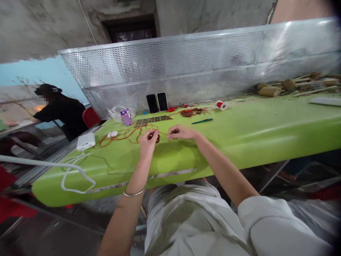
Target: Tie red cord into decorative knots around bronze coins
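My left hand (pixel 147 144) is closed in a pinch on a red cord, with a small dark brown round piece (pixel 158 138) at its fingertips, partly hidden by the fingers. A short, fairly straight length of red cord (pixel 163 133) runs across to my right hand (pixel 181 132), whose thumb and fingers pinch it. More red cord (pixel 135 132) lies in loose loops on the green tabletop (pixel 239 131), left of my left hand. Just beyond the hands lie rows of dark, coin-like discs (pixel 153 121) and a green pen (pixel 202 121).
Two phones (pixel 157 102) lean on a perforated metal panel (pixel 173 67). Nearby are a purple box (pixel 126 117), red-brown knotted bundles (pixel 187 113) and a spool of red cord (pixel 221 105). A white power bank (pixel 86 141) with a cable stands left. Another person (pixel 64 110) sits beyond.
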Available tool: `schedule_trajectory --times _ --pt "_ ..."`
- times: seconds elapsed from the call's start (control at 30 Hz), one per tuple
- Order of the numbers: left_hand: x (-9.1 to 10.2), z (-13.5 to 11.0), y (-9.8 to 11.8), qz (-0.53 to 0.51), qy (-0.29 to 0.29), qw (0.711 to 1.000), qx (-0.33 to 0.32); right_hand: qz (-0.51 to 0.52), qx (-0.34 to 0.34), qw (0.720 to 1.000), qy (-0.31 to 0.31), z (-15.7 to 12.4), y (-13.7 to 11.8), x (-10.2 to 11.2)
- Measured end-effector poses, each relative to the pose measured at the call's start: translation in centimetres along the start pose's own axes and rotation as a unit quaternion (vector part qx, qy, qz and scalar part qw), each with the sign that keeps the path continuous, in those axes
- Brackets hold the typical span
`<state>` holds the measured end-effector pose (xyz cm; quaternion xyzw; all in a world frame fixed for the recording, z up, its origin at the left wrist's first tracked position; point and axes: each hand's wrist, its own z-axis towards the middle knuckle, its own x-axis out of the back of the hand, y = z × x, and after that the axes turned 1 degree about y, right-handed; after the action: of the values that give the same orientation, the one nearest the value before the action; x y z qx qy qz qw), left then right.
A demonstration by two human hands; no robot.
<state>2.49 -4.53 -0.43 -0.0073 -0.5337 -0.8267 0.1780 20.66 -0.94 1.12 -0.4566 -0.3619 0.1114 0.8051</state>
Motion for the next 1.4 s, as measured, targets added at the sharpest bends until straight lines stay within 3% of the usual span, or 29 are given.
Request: schedule_trajectory --times 0.13,0.3,0.4,0.93,1.1,1.4 --pt "0.1 -0.2 0.0 0.001 -0.048 0.999 -0.022 -0.003 -0.015 0.999 0.031 -0.2 -0.2 -0.1" --pt "0.1 -0.8 0.4 0.028 -0.154 0.987 -0.042 -0.016 -0.033 0.996 0.087 0.4 -0.2 -0.6" --pt "0.0 -1.1 0.7 0.052 -0.181 0.981 -0.051 -0.020 -0.027 0.995 0.098 0.9 0.1 -0.9" --pt "0.0 -0.4 0.2 0.042 -0.184 0.981 -0.038 0.032 -0.011 0.984 0.176 1.4 0.3 -0.8" --pt "0.0 0.2 -0.6 -0.002 -0.143 0.989 -0.024 0.091 -0.007 0.975 0.203 1.2 0.5 -0.6" --pt "-0.1 0.2 -0.8 -0.066 -0.131 0.989 -0.005 0.164 0.024 0.975 0.145 0.4 -0.3 -0.6"
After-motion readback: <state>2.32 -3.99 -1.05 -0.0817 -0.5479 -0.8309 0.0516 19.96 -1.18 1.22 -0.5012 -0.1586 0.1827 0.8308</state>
